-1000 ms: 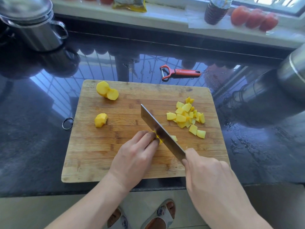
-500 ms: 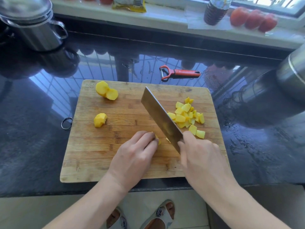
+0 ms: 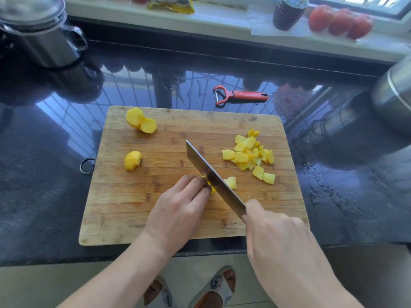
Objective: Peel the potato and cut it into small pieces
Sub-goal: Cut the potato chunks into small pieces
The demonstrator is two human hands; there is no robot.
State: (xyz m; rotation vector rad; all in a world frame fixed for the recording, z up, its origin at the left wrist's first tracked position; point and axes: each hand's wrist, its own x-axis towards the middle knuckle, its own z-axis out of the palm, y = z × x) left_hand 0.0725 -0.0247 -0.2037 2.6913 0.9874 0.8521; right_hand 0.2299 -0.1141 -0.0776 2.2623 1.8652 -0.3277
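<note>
Potato pieces (image 3: pixel 249 155) are piled on the right part of a wooden cutting board (image 3: pixel 124 207), which is laid on a dark, shiny counter (image 3: pixel 40 196). A big knife (image 3: pixel 213 180) is held by the right hand (image 3: pixel 278 236), which is closed around the handle. The blade is pointed away from the person and is pressed down into a small bit of potato (image 3: pixel 211 187). That bit is pinned to the board by the left hand (image 3: pixel 178 210), with the fingers (image 3: pixel 195 183) curled over it right beside the blade. Most of that bit is hidden, so its shape cannot really be told. One freshly cut piece (image 3: pixel 231 182) is seen just on the other side of the blade.

Two bigger peeled chunks (image 3: pixel 141 123) are set together near the far left corner of the board. Another chunk (image 3: pixel 132 160) is left alone on the left side, well apart from the hands.

A red peeler (image 3: pixel 240 95) is laid on the counter just past the board. A metal pot (image 3: pixel 44 38) is seen at the far left. Three tomatoes (image 3: pixel 340 23) and a dark bottle (image 3: pixel 287 12) are lined up on the sill.
</note>
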